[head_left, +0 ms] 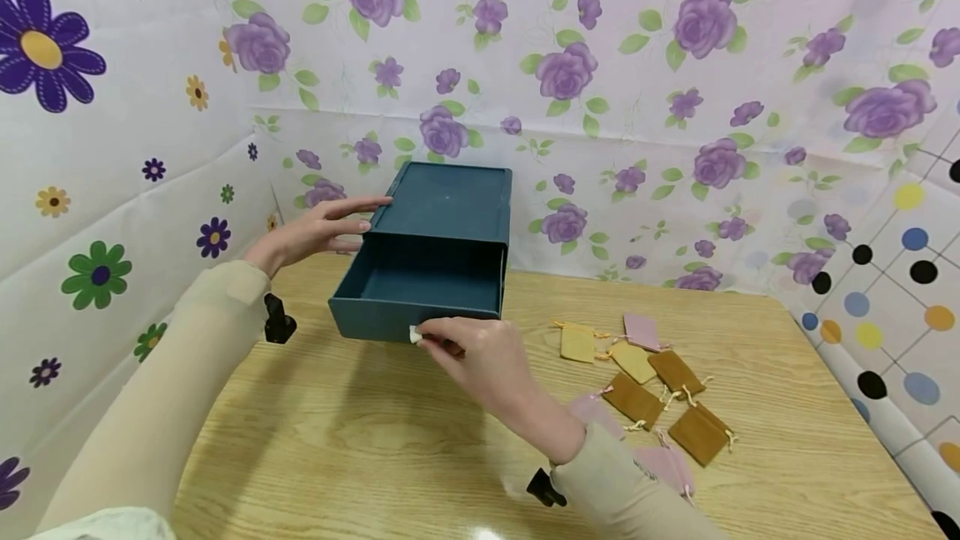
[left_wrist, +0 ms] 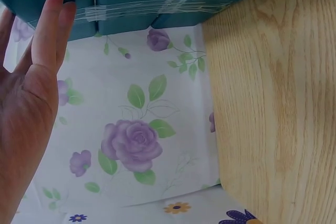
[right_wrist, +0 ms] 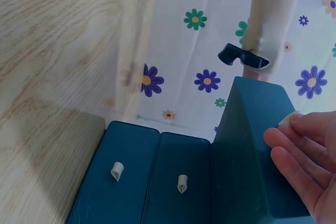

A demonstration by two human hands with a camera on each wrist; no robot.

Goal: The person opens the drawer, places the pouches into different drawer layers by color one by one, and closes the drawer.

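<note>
Pinching white tab [head_left: 415, 334] in R hand [head_left: 486, 359] & steadying blue cabinet [head_left: 450, 202] at its L side w/ straight-fingered L hand [head_left: 315, 233], slide top drwr [head_left: 375, 321], jutting from cabinet's front, slow, level & dead straight to avoid jamming.

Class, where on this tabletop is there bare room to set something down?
Bare tabletop lies between the left sleeve and right sleeve, in front of the open drawer, and right of the pouches. Crowded: the pouch area beside the right sleeve.
</note>
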